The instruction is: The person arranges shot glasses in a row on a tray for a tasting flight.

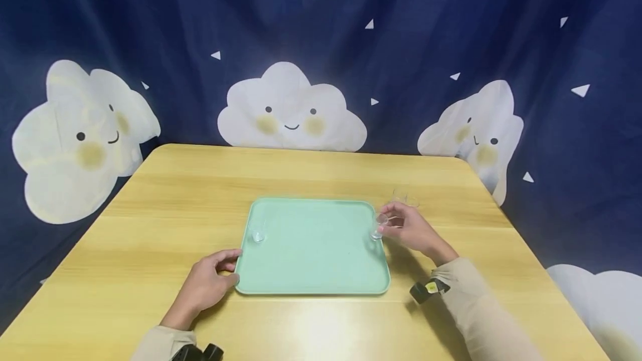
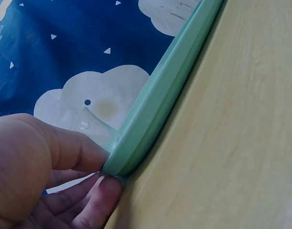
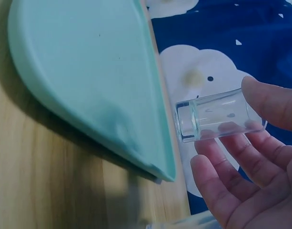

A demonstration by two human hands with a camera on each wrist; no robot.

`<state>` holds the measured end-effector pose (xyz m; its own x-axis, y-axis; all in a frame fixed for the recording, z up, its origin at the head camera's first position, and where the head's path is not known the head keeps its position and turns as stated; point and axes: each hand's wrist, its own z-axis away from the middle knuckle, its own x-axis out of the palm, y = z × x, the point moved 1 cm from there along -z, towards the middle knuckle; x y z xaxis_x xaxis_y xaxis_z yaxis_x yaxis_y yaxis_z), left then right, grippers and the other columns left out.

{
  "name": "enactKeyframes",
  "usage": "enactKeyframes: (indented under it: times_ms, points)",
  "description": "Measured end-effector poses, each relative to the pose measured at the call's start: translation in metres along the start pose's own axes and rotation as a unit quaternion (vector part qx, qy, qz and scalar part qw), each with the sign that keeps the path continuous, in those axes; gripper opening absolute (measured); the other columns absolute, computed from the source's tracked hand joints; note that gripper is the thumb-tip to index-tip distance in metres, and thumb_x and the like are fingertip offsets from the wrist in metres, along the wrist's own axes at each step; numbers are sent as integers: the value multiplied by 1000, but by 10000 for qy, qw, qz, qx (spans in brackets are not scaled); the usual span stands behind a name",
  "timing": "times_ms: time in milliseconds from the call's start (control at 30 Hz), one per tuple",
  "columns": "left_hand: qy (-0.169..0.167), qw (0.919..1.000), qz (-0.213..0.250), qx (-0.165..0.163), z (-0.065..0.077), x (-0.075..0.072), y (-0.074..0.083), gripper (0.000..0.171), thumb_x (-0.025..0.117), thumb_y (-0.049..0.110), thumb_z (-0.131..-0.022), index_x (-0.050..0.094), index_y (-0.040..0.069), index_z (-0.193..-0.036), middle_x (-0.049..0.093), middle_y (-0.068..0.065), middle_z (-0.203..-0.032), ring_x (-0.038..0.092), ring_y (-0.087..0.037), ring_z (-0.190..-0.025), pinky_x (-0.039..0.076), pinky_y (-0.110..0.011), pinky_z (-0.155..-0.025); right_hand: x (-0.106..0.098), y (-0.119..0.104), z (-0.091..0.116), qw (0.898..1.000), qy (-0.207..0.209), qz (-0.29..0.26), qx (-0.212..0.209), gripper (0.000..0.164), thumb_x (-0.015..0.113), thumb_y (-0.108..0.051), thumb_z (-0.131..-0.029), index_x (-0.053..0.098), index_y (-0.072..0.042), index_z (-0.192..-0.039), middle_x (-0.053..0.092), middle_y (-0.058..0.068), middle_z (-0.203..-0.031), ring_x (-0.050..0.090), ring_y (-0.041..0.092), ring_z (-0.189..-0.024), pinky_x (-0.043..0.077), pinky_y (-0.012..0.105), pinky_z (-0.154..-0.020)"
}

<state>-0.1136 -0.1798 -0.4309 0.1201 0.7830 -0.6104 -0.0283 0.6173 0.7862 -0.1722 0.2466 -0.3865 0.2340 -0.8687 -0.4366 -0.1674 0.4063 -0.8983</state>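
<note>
A pale green tray (image 1: 316, 249) lies on the table. My left hand (image 1: 208, 280) pinches its left edge near the front corner; in the left wrist view, thumb and fingers meet the tray rim (image 2: 141, 124). My right hand (image 1: 408, 227) holds a small clear shot glass (image 3: 222, 114) by its upper part, between thumb and fingers. Its thick base points toward the tray, at the right edge in the head view. A second clear shot glass (image 1: 258, 234) stands on the tray's left side.
Behind my right hand, more clear glassware (image 1: 399, 196) is on the wooden table (image 1: 311, 177), partly hidden and faint. A blue curtain (image 1: 190, 99) with white clouds hangs beyond the table's far edge.
</note>
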Motion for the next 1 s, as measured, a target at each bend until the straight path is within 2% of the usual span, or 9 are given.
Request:
enactKeyframes:
  times_ms: [267,500,1000]
  points:
    - [34,10000,72,42,2,0,-2,49,69,4,-80,62,2,-128,67,-6,-103,60,-21,-97,46,-36,-78,8,-3,-7,9995,-17,313,11,39,71,-5,-85,58,8,-119,62,17,-106,62,31,-99,51,33,-84]
    - [-7,10000,42,9,3,0,-3,49,70,5,-80,61,2,-128,67,-5,-105,60,-21,-97,46,-36,-78,15,-6,-14,9995,-176,239,73,37,73,-7,-85,60,5,-118,62,17,-107,62,32,-102,50,40,-88]
    - [0,10000,47,-12,2,0,-4,49,70,5,-80,61,3,-128,67,-5,-103,60,-21,-97,46,-35,-77,28,-17,-29,9988,-439,127,159,36,73,-7,-84,59,5,-116,62,14,-107,63,30,-103,51,38,-84]
